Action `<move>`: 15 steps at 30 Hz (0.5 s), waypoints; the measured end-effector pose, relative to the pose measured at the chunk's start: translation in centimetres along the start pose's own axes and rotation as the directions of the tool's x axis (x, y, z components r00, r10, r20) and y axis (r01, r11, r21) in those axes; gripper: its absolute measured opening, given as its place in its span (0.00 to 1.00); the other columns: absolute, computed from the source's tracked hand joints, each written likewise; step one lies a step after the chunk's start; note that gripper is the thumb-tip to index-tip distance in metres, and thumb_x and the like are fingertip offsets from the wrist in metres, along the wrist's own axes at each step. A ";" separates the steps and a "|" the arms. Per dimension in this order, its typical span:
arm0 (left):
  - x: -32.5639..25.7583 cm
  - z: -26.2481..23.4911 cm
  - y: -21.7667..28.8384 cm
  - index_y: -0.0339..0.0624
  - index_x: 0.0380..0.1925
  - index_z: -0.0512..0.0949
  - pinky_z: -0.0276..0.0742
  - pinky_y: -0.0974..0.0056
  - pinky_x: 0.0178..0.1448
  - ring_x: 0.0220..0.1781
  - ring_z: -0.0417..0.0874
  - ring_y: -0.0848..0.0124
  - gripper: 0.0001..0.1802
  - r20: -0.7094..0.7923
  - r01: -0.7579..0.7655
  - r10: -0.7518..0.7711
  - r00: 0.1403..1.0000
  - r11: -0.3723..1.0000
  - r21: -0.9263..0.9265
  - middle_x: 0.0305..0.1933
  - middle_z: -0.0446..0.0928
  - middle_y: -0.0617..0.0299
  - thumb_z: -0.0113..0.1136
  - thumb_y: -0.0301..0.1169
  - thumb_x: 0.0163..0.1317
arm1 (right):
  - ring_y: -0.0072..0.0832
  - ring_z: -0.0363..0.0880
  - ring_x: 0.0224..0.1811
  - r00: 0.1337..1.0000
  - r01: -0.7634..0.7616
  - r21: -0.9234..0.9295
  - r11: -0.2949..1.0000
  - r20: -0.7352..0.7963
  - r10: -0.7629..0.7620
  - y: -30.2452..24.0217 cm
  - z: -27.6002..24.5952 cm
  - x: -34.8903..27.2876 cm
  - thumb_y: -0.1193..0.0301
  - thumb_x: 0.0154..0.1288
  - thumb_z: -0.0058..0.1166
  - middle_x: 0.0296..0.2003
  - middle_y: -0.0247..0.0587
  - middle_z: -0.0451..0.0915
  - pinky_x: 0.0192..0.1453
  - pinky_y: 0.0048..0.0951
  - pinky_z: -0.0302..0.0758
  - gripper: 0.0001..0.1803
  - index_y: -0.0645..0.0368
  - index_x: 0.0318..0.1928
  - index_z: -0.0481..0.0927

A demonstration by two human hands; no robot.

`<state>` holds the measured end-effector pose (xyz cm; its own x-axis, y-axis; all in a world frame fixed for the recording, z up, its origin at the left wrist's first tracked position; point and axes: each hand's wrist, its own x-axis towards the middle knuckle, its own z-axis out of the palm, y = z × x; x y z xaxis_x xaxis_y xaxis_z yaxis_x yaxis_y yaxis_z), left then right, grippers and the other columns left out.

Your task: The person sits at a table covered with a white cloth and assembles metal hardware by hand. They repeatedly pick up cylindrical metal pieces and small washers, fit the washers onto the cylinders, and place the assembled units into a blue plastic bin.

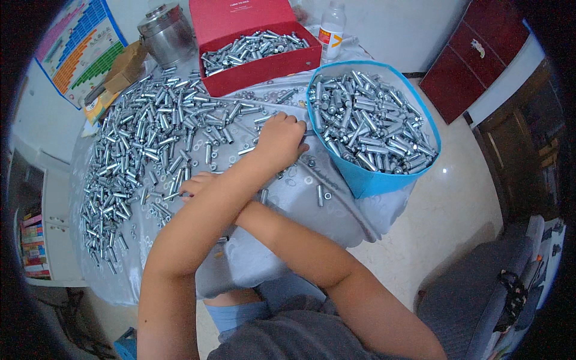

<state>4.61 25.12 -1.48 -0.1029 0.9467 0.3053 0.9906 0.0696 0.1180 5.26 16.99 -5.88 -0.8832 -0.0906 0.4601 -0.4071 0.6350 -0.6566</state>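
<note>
My forearms cross over the table, the left one on top. My left hand (281, 141) is at the right, near the blue fabric bin (372, 179), with its fingers curled down; whatever they hold, if anything, is hidden. My right hand (197, 183) reaches to the left under the left forearm, its fingers at the edge of a wide spread of silver expansion bolts (157, 123). Most of that hand is covered, so its grip does not show. More bolts (375, 123) fill the blue bin nearly to its rim. A single bolt (320, 195) lies beside a small nut (327, 196).
A red box (264, 71) with its lid raised holds more bolts at the back. Beside it stand a clear plastic bottle (332, 33) and a metal pot (166, 37). A grey patterned cloth (354, 223) covers the table. A dark chair (474, 288) is at the lower right.
</note>
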 end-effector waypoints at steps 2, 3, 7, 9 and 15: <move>0.5 0.2 -0.1 0.39 0.30 0.75 0.70 0.55 0.44 0.39 0.74 0.55 0.13 0.025 -0.026 0.026 0.999 0.999 -0.031 0.32 0.75 0.51 0.61 0.34 0.46 | 0.37 0.70 0.42 0.998 -0.014 -0.081 0.997 0.065 0.019 0.0 -0.4 0.0 0.64 0.57 0.46 0.38 0.42 0.74 0.50 0.35 0.64 0.12 0.57 0.37 0.74; 0.7 0.3 -0.6 0.37 0.28 0.74 0.71 0.55 0.43 0.39 0.74 0.55 0.12 0.053 -0.035 0.037 0.998 0.998 -0.046 0.32 0.75 0.50 0.61 0.33 0.45 | 0.38 0.70 0.44 0.995 -0.015 -0.118 0.993 0.100 0.027 -0.1 -0.3 0.0 0.64 0.58 0.46 0.39 0.43 0.74 0.51 0.36 0.63 0.12 0.58 0.38 0.74; 0.4 -2.5 -2.0 0.38 0.30 0.71 0.70 0.53 0.42 0.38 0.74 0.51 0.10 0.154 -0.044 0.051 0.987 0.998 -0.051 0.30 0.74 0.50 0.57 0.30 0.48 | 0.43 0.65 0.52 0.981 0.009 0.043 0.999 -0.192 0.000 -0.2 0.6 -1.0 0.65 0.59 0.45 0.47 0.49 0.70 0.59 0.39 0.57 0.17 0.59 0.46 0.71; 0.1 -4.1 -2.1 0.38 0.31 0.71 0.71 0.53 0.38 0.36 0.76 0.51 0.11 0.197 -0.090 0.085 0.977 0.996 0.016 0.28 0.75 0.50 0.57 0.28 0.46 | 0.43 0.62 0.57 0.990 -0.013 -0.078 0.997 -0.142 0.002 -0.1 0.5 -0.7 0.65 0.59 0.44 0.52 0.50 0.67 0.63 0.39 0.53 0.20 0.59 0.51 0.68; -0.6 -3.1 -2.9 0.44 0.32 0.72 0.71 0.52 0.36 0.33 0.77 0.53 0.11 0.268 -0.069 0.077 0.960 0.997 -0.040 0.25 0.75 0.51 0.59 0.31 0.47 | 0.42 0.59 0.60 0.996 -0.051 -0.014 0.999 -0.070 0.050 -1.5 -1.1 -1.1 0.65 0.59 0.43 0.55 0.50 0.65 0.64 0.38 0.53 0.22 0.59 0.53 0.66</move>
<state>1.55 23.38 0.95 0.0015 0.9988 0.0490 0.9909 -0.0081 0.1341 7.10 16.96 -4.77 -0.8839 -0.0048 0.4677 -0.3584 0.6497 -0.6705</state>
